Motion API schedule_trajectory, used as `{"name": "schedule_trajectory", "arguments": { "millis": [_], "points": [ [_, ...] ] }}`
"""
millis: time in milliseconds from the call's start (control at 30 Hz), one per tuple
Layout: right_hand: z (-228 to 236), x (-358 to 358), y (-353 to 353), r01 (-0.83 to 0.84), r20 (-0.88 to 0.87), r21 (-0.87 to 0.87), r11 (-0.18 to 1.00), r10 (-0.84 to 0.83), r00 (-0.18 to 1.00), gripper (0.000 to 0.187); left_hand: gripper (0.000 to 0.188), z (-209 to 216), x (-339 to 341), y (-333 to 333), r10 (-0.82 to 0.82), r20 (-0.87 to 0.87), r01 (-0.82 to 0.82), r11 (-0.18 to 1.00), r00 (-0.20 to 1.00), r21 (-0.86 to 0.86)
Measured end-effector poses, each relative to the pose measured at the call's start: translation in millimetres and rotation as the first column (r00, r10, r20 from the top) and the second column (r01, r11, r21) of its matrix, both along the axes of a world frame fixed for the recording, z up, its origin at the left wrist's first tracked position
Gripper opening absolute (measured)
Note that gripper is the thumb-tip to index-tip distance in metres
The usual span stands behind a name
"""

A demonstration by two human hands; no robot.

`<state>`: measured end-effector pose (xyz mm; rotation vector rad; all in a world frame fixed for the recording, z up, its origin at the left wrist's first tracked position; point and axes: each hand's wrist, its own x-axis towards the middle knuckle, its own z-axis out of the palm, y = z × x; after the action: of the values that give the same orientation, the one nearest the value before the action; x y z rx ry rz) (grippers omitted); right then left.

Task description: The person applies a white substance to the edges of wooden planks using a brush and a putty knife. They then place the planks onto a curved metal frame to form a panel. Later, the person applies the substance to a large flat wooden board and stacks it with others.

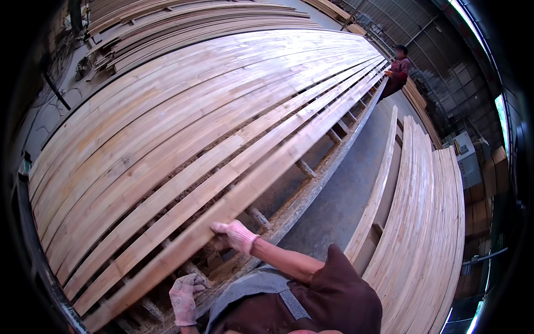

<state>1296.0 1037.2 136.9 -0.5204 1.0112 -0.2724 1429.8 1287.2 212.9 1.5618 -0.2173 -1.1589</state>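
Observation:
A long pale wooden board [219, 206] lies nearest me, slanting across the slatted frame. My right hand [238, 236], in a pinkish-white work glove, grips its near edge, thumb on top and fingers curled underneath. Lower down and to the left, my left hand [183, 299], in a dirty glove of the same kind, hovers beside the board, apart from it. Its fingers are loosely bent, with nothing visible in them. Beyond the held board, more long boards [150, 145] lie side by side, some with narrow gaps between them.
A sawdust-covered frame rail [295, 214] with crossbars runs along my side. Behind me to the right is a stack of boards [420, 222]. At the board's far end stands another person [398, 69]. More lumber [183, 30] is piled across the table; a grey cabinet [467, 158] stands far right.

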Motion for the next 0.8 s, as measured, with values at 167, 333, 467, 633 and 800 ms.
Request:
{"name": "schedule_trajectory", "arguments": {
  "millis": [167, 333, 467, 633, 800],
  "points": [
    [22, 49, -32, -0.082, -0.053, -0.122, 0.989, 0.076, 0.996, 0.023, 0.019, 11, -1, -14, -0.040, 0.099, 0.042, 0.999, 0.994, -0.024],
    [40, -9, 12, -0.210, -0.179, -0.120, 0.970, 0.187, 0.966, 0.020, 0.025, 8, -3, 27, -0.159, 0.204, 0.145, 0.986, 0.966, 0.081],
    [-1, -19, -13, -0.298, -0.126, -0.129, 0.946, 0.282, 0.951, 0.017, 0.029, -6, -12, 39, -0.249, 0.200, 0.214, 0.960, 0.948, 0.183],
    [-19, -7, -38, -0.304, -0.026, -0.054, 0.951, 0.303, 0.953, 0.024, 0.033, 8, -21, 35, -0.262, 0.559, 0.250, 0.963, 0.787, 0.100],
    [-27, -13, -49, -0.382, -0.005, -0.102, 0.918, 0.384, 0.923, 0.030, 0.033, 23, -34, 33, -0.167, 0.550, 0.105, 0.984, 0.819, 0.142]
  ]
}}
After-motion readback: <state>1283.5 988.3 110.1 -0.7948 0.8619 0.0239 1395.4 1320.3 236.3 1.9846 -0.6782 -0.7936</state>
